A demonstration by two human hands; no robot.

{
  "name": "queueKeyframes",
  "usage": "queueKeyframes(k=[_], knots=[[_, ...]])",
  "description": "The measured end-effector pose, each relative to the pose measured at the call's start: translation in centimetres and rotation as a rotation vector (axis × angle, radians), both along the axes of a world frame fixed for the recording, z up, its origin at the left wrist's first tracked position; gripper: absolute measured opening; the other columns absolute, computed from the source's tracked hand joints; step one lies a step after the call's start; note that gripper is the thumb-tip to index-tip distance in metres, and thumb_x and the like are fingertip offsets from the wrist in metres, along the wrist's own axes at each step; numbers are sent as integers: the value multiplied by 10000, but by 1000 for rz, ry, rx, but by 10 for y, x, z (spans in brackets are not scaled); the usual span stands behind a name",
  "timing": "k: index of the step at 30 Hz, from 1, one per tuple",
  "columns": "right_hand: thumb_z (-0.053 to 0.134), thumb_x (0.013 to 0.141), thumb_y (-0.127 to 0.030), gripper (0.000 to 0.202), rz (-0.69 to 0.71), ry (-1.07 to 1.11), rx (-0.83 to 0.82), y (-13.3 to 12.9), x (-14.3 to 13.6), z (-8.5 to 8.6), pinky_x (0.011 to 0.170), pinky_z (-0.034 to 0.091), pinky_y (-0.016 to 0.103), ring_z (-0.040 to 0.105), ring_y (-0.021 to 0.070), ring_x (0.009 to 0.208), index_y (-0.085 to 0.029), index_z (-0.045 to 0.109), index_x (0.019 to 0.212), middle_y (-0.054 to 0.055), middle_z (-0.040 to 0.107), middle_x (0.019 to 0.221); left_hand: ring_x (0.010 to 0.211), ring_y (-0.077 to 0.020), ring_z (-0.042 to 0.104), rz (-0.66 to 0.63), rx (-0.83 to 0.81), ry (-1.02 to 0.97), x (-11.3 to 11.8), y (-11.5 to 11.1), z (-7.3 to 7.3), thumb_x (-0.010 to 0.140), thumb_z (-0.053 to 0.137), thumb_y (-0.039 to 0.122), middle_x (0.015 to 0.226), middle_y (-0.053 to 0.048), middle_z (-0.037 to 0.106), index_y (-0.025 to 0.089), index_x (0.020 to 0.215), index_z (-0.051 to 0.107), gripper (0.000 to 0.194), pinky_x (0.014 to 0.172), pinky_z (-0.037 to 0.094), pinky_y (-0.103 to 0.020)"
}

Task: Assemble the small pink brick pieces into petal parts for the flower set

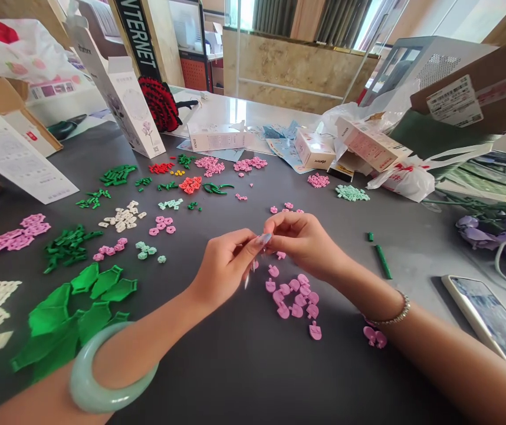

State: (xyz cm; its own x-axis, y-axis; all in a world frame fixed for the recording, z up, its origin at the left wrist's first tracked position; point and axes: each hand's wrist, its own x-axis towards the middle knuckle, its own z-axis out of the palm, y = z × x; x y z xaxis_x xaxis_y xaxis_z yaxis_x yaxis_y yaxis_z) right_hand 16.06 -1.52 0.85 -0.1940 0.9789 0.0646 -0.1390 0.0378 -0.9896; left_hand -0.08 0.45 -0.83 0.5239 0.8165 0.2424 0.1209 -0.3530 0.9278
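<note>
Over the middle of the dark table, my left hand and my right hand meet at the fingertips. The fingers of both are pinched together, and whatever lies between them is too small and hidden to make out. Loose pink pieces lie just below my right hand, with a few more partly behind the fingers. A single pink piece sits nearer to me. Two joined-looking pink pieces rest beside my right forearm.
Green leaf pieces, white pieces and small coloured piles spread over the left. Boxes stand at the back. A phone, a green stick and purple flowers lie at the right.
</note>
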Motion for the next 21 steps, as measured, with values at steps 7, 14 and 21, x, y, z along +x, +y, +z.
queueKeyframes(k=[7, 14, 21], knots=[[723, 696, -177, 89, 25, 31, -87, -5, -2, 1, 577, 468, 175, 580, 50, 591, -141, 642, 697, -32, 618, 636, 416, -73, 438, 53, 10, -33, -1, -3, 1, 918, 397, 293, 478, 47, 439, 172, 607, 451, 338, 425, 371, -192], [721, 697, -171, 64, -21, 105, -152, -8, 0, 4, 563, 473, 166, 580, 43, 572, -148, 662, 704, -43, 621, 643, 431, -76, 434, 72, 161, 8, -2, -2, 1, 922, 385, 262, 464, 46, 434, 172, 571, 436, 366, 467, 369, -204], [711, 701, -158, 45, -9, 96, -171, -10, -3, 5, 562, 475, 178, 586, 58, 589, -143, 669, 701, -30, 634, 628, 451, -83, 422, 49, 266, 41, -1, -4, 3, 938, 365, 248, 464, 36, 448, 171, 556, 431, 395, 488, 367, -207]])
